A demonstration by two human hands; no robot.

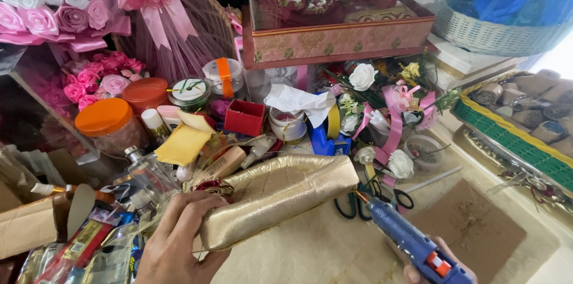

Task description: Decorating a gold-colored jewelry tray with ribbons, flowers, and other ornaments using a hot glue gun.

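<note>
The left hand (179,242) grips the gold pouch (277,197); the right hand (439,263) clasps a blue glue gun (406,239), whose hot tip may scorch the fabric

Scissors (373,197), orange-lidded jar (110,126), red box (245,118)

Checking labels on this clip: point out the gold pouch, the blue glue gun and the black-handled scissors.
gold pouch (280,197), head view, middle of its front face.
blue glue gun (401,236), head view, barrel.
black-handled scissors (375,191), head view, handle loops.

I see a pink brocade gift box (340,36) with a clear lid at top centre, a small red box (245,118) below it, orange-lidded jars (110,126) at left, and printed red-yellow sachets (83,242) at bottom left
</note>
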